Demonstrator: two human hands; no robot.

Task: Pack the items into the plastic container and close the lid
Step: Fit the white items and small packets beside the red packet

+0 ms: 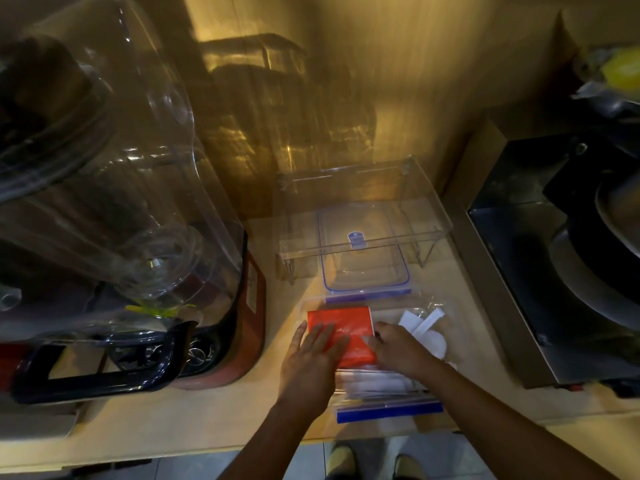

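Observation:
A clear plastic container (429,386) with blue clips sits on the wooden counter near its front edge. A red packet (346,325) lies in its left half. My left hand (311,358) lies on top of the packet, fingers spread over its left side. My right hand (398,348) curls its fingers on the packet's right edge. White plastic pieces in a clear wrapper (427,325) lie in the container's right half, and white papers (377,384) lie under my hands. The blue-rimmed clear lid (363,268) lies flat just behind the container.
A clear acrylic riser (363,209) stands over the lid's far part, against the wall. A large blender with a clear hood (114,209) fills the left. A dark metal appliance (540,258) stands on the right. The counter's front edge (207,445) is near me.

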